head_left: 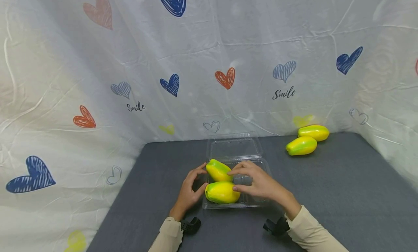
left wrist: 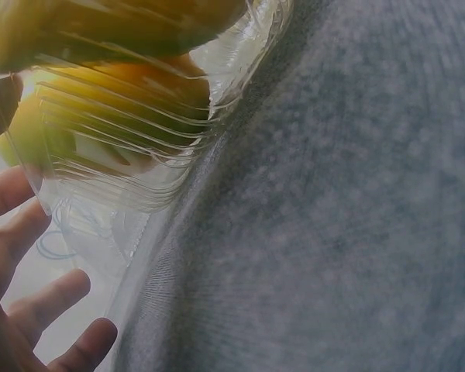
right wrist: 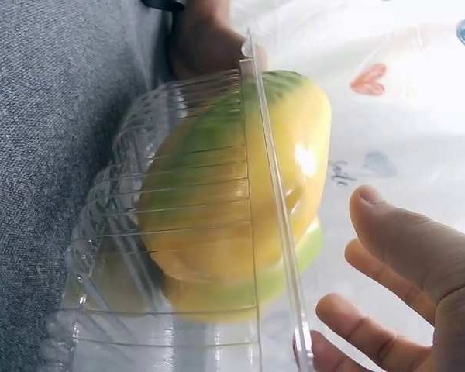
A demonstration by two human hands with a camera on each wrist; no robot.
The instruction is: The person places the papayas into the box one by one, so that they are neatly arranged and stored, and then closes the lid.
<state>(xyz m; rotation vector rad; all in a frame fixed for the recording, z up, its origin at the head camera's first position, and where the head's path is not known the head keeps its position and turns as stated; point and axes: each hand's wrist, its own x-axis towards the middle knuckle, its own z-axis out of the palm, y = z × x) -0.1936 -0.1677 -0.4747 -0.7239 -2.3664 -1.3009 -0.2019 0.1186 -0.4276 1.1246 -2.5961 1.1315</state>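
Two yellow-green papayas lie side by side in the left part of a clear plastic clamshell box (head_left: 254,202): a rear papaya (head_left: 218,170) and a front papaya (head_left: 222,193). My left hand (head_left: 188,191) is at the box's left side, thumb by the front papaya's tip and fingers spread beside the rear one. Over the box, my right hand (head_left: 256,180) is loosely bent at the papayas' right ends. In the right wrist view, its thumb (right wrist: 403,232) stands apart from the front papaya (right wrist: 217,194), behind the box's clear wall.
The box's hinged lid (head_left: 234,148) lies open toward the back. Two more papayas, one in front (head_left: 301,146) and one behind (head_left: 314,132), sit at the back right of the grey tabletop (head_left: 343,194). A heart-printed white curtain (head_left: 196,56) hangs behind the table.
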